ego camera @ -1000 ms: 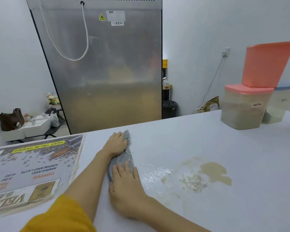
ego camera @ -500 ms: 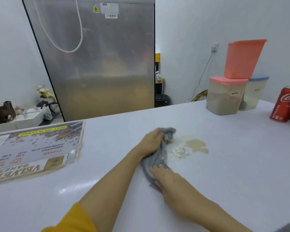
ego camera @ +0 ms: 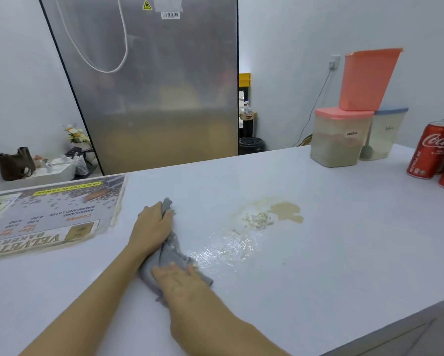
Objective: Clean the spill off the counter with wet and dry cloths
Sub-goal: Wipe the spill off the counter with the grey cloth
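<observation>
A crumpled grey cloth [ego camera: 170, 253] lies on the white counter [ego camera: 331, 240], left of the spill. My left hand [ego camera: 151, 227] grips the cloth's far end, a bit of fabric poking out past the fingers. My right hand [ego camera: 181, 280] presses flat on its near end with straight fingers. The spill is a tan puddle [ego camera: 287, 212] with a heap of pale crumbs [ego camera: 258, 220] beside it. A shiny wet smear [ego camera: 228, 249] runs from the crumbs toward the cloth.
A laminated menu sheet [ego camera: 51, 217] lies at the left. Lidded containers [ego camera: 341, 140] with a pink tub [ego camera: 367, 78] stacked on top stand at the back right, red cola cans [ego camera: 431, 150] beside them. A steel fridge [ego camera: 151, 86] stands behind the counter.
Both hands pushed the cloth right up to the spill half a second ago, then drew it back left. A wet smear now lies between cloth and crumbs.
</observation>
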`<state>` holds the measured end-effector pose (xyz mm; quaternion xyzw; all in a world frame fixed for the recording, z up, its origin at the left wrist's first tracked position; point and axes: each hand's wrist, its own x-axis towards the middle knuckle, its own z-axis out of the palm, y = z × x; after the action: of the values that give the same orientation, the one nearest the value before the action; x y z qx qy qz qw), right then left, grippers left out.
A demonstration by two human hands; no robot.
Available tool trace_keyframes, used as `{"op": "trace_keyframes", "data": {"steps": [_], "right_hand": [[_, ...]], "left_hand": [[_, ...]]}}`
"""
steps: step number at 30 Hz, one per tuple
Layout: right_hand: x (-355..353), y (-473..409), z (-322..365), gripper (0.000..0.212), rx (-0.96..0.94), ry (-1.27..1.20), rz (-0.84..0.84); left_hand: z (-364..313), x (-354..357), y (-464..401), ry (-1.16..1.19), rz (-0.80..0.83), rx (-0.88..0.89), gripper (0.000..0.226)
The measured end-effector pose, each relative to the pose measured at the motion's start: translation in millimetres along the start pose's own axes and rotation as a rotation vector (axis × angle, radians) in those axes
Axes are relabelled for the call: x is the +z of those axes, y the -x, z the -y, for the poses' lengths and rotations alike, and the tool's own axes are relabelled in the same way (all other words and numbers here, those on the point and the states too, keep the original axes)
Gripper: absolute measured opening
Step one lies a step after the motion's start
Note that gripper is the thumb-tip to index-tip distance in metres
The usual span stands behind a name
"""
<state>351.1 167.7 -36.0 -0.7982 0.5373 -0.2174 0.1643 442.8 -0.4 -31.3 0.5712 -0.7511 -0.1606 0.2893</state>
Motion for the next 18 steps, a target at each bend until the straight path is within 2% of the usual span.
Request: {"op": "trace_keyframes", "data": {"steps": [4, 7, 11, 14, 16, 18], "right_hand": [[-28.9, 4.5, -42.0, 0.051, 0.022, -0.048, -0.068], [-65.1, 13.5, -74.7, 0.043, 0.103, -0.084, -0.11], [-90.4, 12.6, -98.8, 0.042, 0.225, -0.076, -0.123], [-90.5, 12.7, -88.1, 0.031, 0.236, -0.072, -0.166], [-89.5, 17.0, -68.3, 0.045, 0.174, -0.105, -0.18], [-87.5, 18.8, -40.4, 0.054, 0.093, -0.111, -0.166]], "left_hand": [[-35.8, 27.2, -21.1, -0.107, 0.019, 0.05, 0.01], [-67.7, 61.0, -42.4, -0.078, 0.063, 0.101, 0.031], [-107.2, 85.6, -45.8, 0.248, 0.082, 0.133, 0.027], [-107.4, 69.3, -42.3, 0.568, 0.031, 0.036, 0.035], [-98.9, 44.1, -41.7, 0.686, -0.038, -0.015, 0.033], [-86.8, 14.5, -37.8, 0.644, -0.079, -0.019, 0.031]]}}
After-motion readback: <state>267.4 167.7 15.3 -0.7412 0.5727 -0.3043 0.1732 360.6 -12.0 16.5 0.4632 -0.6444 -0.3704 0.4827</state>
